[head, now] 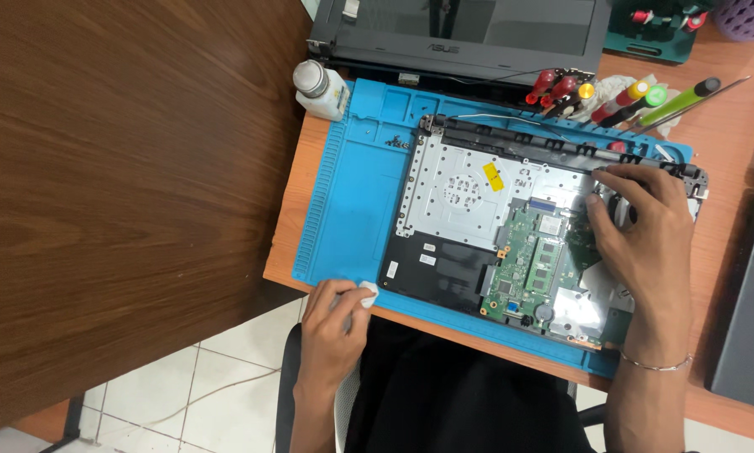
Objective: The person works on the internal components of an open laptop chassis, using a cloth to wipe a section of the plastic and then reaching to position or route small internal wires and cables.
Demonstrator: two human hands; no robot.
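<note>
The person is wearing no sleeves over the forearms; both arms are showing bare down to the wrists. A thin silver bracelet (655, 365) is circling the wrist of the right hand (645, 239). The left hand (333, 323) is wearing nothing. Dark, black clothing (461, 394) is covering the lap.

Bright, even daylight fills the scene, with soft shadows only. The blue repair mat (343, 210) and green circuit board (532, 268) look sharp and saturated. A pale sheen lies on the dark wooden tabletop (125, 193) at left. The edges bend slightly with wide-angle distortion, and the far corners blur a little.
</note>
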